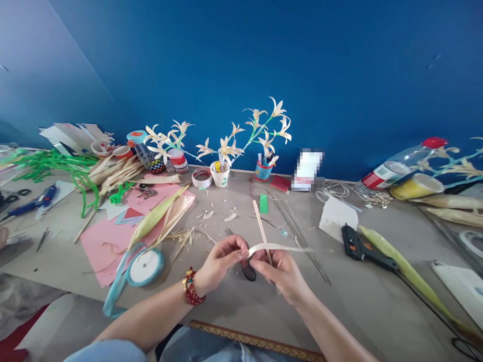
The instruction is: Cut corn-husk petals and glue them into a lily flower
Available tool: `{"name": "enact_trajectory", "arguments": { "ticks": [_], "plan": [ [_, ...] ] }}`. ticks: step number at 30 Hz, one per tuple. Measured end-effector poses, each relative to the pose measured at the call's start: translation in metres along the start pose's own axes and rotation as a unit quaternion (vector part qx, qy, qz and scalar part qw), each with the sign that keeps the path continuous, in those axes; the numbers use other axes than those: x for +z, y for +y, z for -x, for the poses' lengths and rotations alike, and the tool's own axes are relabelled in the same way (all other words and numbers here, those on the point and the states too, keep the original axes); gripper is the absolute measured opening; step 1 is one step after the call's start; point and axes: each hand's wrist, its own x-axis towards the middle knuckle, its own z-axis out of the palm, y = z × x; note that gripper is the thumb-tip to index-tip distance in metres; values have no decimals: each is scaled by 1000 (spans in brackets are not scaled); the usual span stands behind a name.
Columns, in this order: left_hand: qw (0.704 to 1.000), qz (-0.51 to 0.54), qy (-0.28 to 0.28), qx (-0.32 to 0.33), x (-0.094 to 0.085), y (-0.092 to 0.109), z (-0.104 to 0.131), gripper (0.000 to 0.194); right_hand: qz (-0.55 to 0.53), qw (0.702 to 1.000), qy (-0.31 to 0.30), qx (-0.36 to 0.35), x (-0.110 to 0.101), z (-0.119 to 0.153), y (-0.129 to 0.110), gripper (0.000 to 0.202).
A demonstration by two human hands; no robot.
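Observation:
Near the table's front, my left hand (228,256) pinches one end of a pale, narrow strip (279,247). The strip extends rightward over my right hand (281,274), its far end blurred. My right hand is closed around a thin light-coloured stick (260,221), which leans up and away from me. Its fingertips are close to those of my left hand. Under and between the hands lie dark-handled scissors (249,273), partly covered by my left hand.
A blue ribbon roll (145,265) and corn husks (156,218) lie left. Flowers stand in a white cup (220,175) behind. Right are metal wires (302,231), a black glue gun (368,250) and a plastic bottle (400,163). Another person's hand (3,236) shows at the far left.

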Motion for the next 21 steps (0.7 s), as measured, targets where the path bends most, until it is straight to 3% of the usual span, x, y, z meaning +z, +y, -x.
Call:
{"name": "enact_trajectory", "arguments": {
  "ticks": [6, 14, 17, 21],
  "plan": [
    [999, -37, 5, 7, 6, 4, 3, 26, -20, 999, -3, -39, -1, 3, -3, 16],
    [979, -177, 37, 93, 3, 0, 5, 20, 5, 999, 19, -47, 1, 3, 5, 15],
    [986, -151, 27, 71, 3, 0, 4, 21, 25, 998, 33, -47, 1, 2, 6, 16],
    [1000, -19, -6, -12, 5, 0, 3, 23, 17, 998, 38, -36, 2, 2, 4, 14]
  ]
}}
